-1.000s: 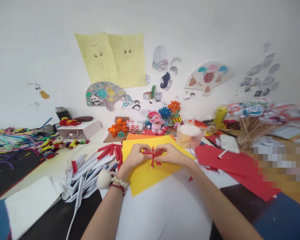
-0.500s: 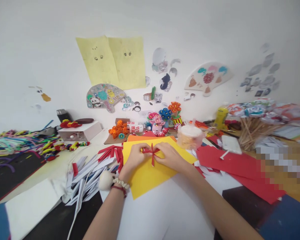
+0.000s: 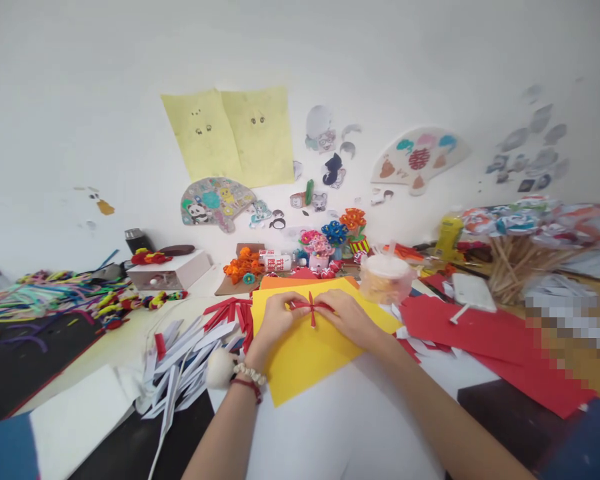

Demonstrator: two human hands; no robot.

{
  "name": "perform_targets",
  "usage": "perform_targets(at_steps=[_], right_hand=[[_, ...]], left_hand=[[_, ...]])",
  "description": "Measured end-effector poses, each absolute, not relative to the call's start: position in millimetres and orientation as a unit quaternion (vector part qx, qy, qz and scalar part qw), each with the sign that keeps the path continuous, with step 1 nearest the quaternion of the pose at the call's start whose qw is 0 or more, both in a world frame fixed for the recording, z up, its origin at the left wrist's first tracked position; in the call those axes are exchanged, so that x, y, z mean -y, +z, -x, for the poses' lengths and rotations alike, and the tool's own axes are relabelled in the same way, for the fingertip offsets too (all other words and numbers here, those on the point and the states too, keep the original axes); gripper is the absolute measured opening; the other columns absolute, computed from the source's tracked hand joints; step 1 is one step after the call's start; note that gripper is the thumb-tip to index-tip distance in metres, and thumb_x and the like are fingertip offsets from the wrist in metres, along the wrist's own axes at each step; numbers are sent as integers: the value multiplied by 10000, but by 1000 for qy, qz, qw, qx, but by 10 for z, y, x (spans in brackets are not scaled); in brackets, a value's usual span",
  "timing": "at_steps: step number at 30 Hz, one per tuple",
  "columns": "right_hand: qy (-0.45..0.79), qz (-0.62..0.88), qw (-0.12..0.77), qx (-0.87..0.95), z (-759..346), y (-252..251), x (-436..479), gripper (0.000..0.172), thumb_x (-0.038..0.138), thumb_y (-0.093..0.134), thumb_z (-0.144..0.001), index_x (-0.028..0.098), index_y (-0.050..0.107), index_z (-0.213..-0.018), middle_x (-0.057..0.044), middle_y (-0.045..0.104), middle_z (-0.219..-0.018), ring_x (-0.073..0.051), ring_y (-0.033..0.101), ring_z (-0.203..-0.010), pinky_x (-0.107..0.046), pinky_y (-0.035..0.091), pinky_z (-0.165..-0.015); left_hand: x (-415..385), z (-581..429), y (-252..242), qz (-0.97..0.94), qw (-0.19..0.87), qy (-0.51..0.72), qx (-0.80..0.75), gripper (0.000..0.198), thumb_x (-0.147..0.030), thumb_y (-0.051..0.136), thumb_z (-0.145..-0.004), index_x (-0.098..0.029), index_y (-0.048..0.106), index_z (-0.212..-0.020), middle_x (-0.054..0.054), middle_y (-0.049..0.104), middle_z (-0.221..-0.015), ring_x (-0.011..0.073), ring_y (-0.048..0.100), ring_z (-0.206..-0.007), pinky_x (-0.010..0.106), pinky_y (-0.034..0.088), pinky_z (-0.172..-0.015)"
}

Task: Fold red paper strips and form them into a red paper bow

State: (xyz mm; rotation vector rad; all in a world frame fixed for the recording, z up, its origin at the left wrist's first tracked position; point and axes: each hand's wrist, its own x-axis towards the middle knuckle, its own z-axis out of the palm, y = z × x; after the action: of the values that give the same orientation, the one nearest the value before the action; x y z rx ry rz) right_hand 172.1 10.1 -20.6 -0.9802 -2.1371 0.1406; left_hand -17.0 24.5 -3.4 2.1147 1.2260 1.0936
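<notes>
Between my two hands is a small cross-shaped piece of folded red paper, its strips pointing up, down and sideways. My left hand pinches its left arm between thumb and fingers. On the opposite side my right hand is closed on the right arm, the fingertips near the centre. Beneath both hands lies a yellow paper sheet, over white paper. A beaded bracelet and a red band circle my left wrist, and a fluffy white ball sits beside it.
Left are white paper strips, red strips and a white cable. Right lie red sheets, a white device and a lidded plastic cup. Pipe-cleaner flowers stand at the back by the wall. Wooden sticks rise at far right.
The whole view has shifted slightly, so everything sits a little right and lower. My fingers have drawn in closer to the centre of the red paper cross, still gripping it.
</notes>
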Motion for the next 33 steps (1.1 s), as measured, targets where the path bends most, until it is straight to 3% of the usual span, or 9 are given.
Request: perform_targets(at_steps=[5, 12, 19, 23, 27, 33], right_hand=[[51, 402, 408, 818, -1745, -249, -137, 159, 171, 531, -897, 196, 654, -799, -35, 674, -785, -177, 574, -745, -296, 403, -695], [87, 385, 379, 837, -1756, -314, -191, 153, 240, 578, -882, 207, 662, -1005, -51, 694, -939, -201, 595, -884, -315, 423, -767], [-9, 395, 396, 829, -1763, -308, -185, 178, 123, 529, -869, 178, 682, -795, -63, 650, -755, -198, 549, -773, -317, 406, -714], [-47, 397, 395, 827, -1759, -302, -172, 202, 61, 525, -823, 170, 665, -726, -68, 627, -713, -202, 525, -744, -322, 392, -705], [-80, 391, 392, 829, -1740, -285, -149, 220, 68, 502, -836, 176, 662, -731, -73, 617, -709, -207, 516, -735, -326, 386, -700], [-76, 383, 397, 830, -1726, -289, -142, 252, 28, 462, -823, 182, 651, -758, -75, 640, -749, -212, 525, -773, -330, 386, -727]], left_hand=[[-204, 114, -41, -779, 210, 391, -443, 107, -262, 682, -715, -179, 722, -770, 31, 730, -796, 172, 637, -749, 273, 466, -727], [-191, 107, -51, -781, 137, 392, -466, 73, -184, 681, -732, -189, 705, -801, 32, 720, -812, 173, 618, -756, 295, 443, -744], [-121, 81, -17, -829, 83, 342, -434, 86, -270, 644, -806, -219, 683, -864, 23, 705, -858, 191, 576, -838, 323, 386, -773], [-64, 59, 20, -871, -14, 287, -400, 114, -312, 602, -851, -209, 647, -868, 43, 677, -919, 207, 532, -914, 347, 350, -796], [-98, 71, 9, -877, -98, 262, -390, 211, -330, 544, -895, -187, 608, -753, 39, 639, -789, 192, 516, -824, 340, 340, -747], [-123, 68, -8, -881, -142, 250, -375, 256, -298, 493, -923, -184, 582, -712, 39, 594, -724, 182, 492, -736, 335, 322, -679]])
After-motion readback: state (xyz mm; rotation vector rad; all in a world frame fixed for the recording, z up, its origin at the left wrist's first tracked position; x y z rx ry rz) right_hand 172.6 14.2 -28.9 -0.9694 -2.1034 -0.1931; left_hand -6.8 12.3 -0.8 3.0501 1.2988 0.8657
